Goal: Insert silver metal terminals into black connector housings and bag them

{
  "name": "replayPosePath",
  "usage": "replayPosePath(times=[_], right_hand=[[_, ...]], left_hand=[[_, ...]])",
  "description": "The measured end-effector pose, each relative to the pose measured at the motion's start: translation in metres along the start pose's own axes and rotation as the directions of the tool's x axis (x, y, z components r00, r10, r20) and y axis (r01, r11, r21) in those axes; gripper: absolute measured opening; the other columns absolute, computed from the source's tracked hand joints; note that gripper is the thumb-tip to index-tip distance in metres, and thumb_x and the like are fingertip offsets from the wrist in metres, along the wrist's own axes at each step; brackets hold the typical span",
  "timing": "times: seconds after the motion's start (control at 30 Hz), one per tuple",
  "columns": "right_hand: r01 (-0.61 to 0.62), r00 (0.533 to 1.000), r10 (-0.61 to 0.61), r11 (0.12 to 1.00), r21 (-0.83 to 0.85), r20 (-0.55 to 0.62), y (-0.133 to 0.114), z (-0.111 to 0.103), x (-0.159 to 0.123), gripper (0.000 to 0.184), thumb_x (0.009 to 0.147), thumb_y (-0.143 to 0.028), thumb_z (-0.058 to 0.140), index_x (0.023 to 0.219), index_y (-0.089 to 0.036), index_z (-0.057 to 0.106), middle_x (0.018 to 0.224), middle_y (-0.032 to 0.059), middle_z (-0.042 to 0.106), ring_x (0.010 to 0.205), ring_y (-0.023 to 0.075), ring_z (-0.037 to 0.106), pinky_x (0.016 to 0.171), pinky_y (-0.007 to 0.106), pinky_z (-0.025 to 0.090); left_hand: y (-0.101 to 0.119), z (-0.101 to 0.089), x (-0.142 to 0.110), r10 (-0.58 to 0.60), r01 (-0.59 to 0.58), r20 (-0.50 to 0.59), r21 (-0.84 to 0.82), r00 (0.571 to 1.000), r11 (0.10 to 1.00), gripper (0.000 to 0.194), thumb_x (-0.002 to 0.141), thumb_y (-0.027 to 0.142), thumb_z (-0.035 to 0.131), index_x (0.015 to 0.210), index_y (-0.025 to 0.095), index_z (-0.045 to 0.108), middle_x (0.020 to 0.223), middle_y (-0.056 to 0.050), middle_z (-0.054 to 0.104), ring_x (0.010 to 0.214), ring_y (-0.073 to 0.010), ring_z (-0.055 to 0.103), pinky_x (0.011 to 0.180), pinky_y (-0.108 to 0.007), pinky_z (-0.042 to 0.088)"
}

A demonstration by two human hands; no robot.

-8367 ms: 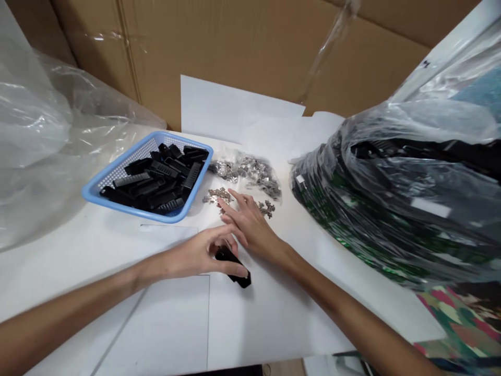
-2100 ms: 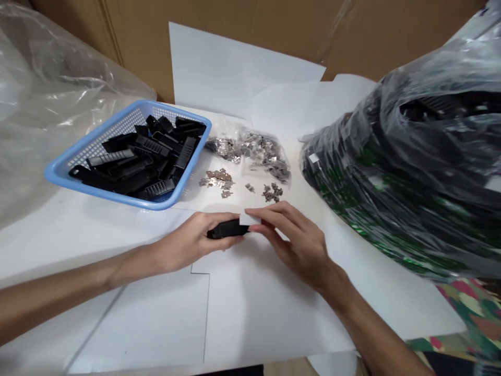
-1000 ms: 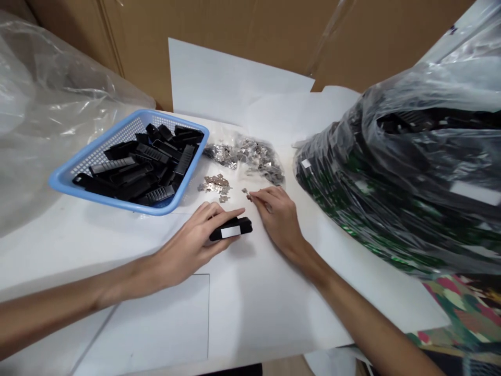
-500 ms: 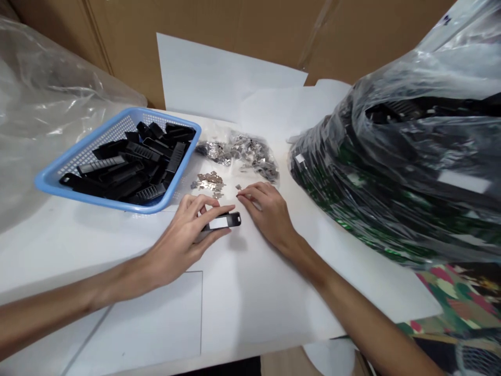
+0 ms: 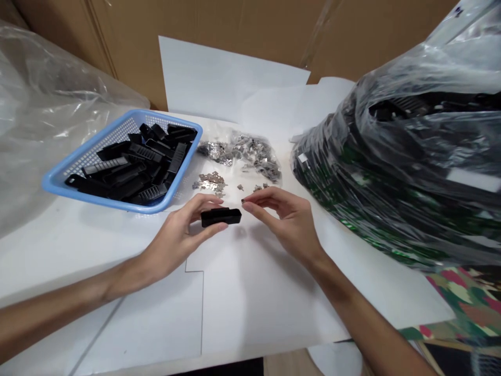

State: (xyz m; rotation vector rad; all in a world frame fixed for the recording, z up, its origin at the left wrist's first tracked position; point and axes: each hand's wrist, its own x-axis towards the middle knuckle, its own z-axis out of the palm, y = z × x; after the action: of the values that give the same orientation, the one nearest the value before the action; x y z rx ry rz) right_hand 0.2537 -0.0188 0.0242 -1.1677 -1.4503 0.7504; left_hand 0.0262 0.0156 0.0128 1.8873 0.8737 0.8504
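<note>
Between the thumb and fingers of my left hand (image 5: 183, 224) is a black plastic casing (image 5: 221, 216), held on edge above the white table. Close to its right end, my right hand (image 5: 287, 219) pinches a tiny metal piece (image 5: 243, 201) between thumb and forefinger; its exact shape is too small to make out. Just beyond the hands lies a loose pile of small flat metal pieces (image 5: 211, 181). One more metal piece (image 5: 240, 187) lies by itself to the right of that pile, and a few others (image 5: 261, 187) are behind my right hand.
A blue plastic basket (image 5: 50, 183) full of black casings (image 5: 146, 156) stands at the left. Clear bags of metal pieces (image 5: 254, 154) lie at the back. On the right bulges a big clear plastic bag (image 5: 364, 172) of black and green parts. Cardboard (image 5: 235, 26) walls the far side.
My left hand has turned the casing, so its white-labelled face no longer shows. My right hand has lifted back from the metal pieces, pinching one, and come near the casing's end.
</note>
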Motion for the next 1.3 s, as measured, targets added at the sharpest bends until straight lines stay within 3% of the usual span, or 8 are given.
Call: replayPosePath(times=[0.13,0.33,0.43,0.57,0.73,0.9,1.03,1.3], right_hand=[[-0.084,0.995,0.078,0.993,0.079,0.069,-0.003,-0.003,-0.002,0.019,0.082,-0.027,0.087,0.098,-0.023,0.078,0.088,0.0005,0.078,0.083,0.0166,0.075,0.081,0.030,0.063],[-0.172,0.970,0.167,0.985,0.010,0.179,-0.007,-0.009,-0.003,0.013,0.083,-0.029,0.085,0.095,-0.023,0.082,0.091,0.0027,0.081,0.087,0.0189,0.078,0.084,0.032,0.064],[-0.155,0.976,0.150,0.988,0.017,0.157,-0.009,-0.009,-0.004,0.013,0.082,-0.030,0.086,0.091,-0.022,0.081,0.088,0.0017,0.080,0.083,0.0183,0.078,0.082,0.031,0.065],[-0.084,0.995,0.084,0.996,0.004,0.053,-0.012,-0.001,-0.007,0.009,0.082,-0.025,0.086,0.085,-0.021,0.078,0.084,0.0003,0.078,0.079,0.0168,0.076,0.079,0.029,0.065],[0.042,0.996,-0.050,0.993,-0.111,-0.069,-0.014,0.012,-0.013,0.006,0.087,-0.017,0.080,0.086,-0.023,0.078,0.085,-0.0008,0.077,0.081,0.0155,0.075,0.079,0.029,0.064],[-0.002,0.991,-0.011,0.996,-0.093,-0.136,-0.014,0.014,-0.016,0.008,0.088,-0.022,0.080,0.095,-0.024,0.079,0.088,-0.0004,0.080,0.081,0.0163,0.076,0.079,0.029,0.064],[-0.058,0.992,0.051,0.996,-0.064,-0.113,-0.013,0.015,-0.017,0.018,0.089,-0.023,0.079,0.107,-0.025,0.079,0.089,0.0003,0.079,0.081,0.0168,0.076,0.080,0.032,0.064],[0.059,0.986,-0.081,0.987,-0.149,-0.145,-0.013,0.021,-0.021,0.013,0.094,-0.021,0.073,0.103,-0.027,0.080,0.091,0.0020,0.077,0.085,0.0194,0.072,0.082,0.038,0.060]], left_hand=[[-0.001,0.001,-0.002,0.065,-0.063,-0.028,0.067,0.997,0.996,0.033,0.093,0.032,0.076,0.124,0.025,0.066,0.121,-0.004,0.075,0.111,-0.0219,0.074,0.098,-0.035,0.061],[0.003,0.002,-0.008,0.248,-0.232,-0.030,0.261,0.968,0.937,0.028,0.093,0.013,0.072,0.119,0.024,0.066,0.108,-0.001,0.075,0.099,-0.0163,0.073,0.088,-0.027,0.060],[0.002,0.004,-0.010,0.257,-0.241,-0.023,0.273,0.966,0.931,0.029,0.092,0.011,0.072,0.117,0.024,0.064,0.110,-0.002,0.074,0.100,-0.0164,0.073,0.087,-0.027,0.060],[0.001,0.006,-0.014,0.182,-0.177,-0.008,0.196,0.983,0.965,0.030,0.092,0.014,0.072,0.118,0.024,0.061,0.123,-0.003,0.075,0.104,-0.0165,0.075,0.085,-0.023,0.064],[0.001,0.008,-0.017,0.144,-0.141,-0.014,0.132,0.989,0.981,0.026,0.092,0.016,0.072,0.114,0.026,0.062,0.118,0.001,0.077,0.101,-0.0137,0.076,0.080,-0.017,0.066],[-0.002,0.009,-0.017,0.148,-0.142,-0.034,0.143,0.988,0.979,0.024,0.092,0.019,0.073,0.113,0.025,0.062,0.116,0.000,0.077,0.101,-0.0155,0.077,0.078,-0.018,0.068],[-0.003,0.009,-0.017,0.132,-0.126,-0.034,0.140,0.991,0.982,0.023,0.091,0.020,0.074,0.111,0.024,0.063,0.116,-0.002,0.076,0.101,-0.0178,0.077,0.077,-0.022,0.069],[-0.003,0.010,-0.018,0.145,-0.138,-0.037,0.157,0.989,0.978,0.023,0.092,0.021,0.075,0.110,0.023,0.062,0.117,-0.003,0.075,0.099,-0.0172,0.076,0.076,-0.022,0.069]])
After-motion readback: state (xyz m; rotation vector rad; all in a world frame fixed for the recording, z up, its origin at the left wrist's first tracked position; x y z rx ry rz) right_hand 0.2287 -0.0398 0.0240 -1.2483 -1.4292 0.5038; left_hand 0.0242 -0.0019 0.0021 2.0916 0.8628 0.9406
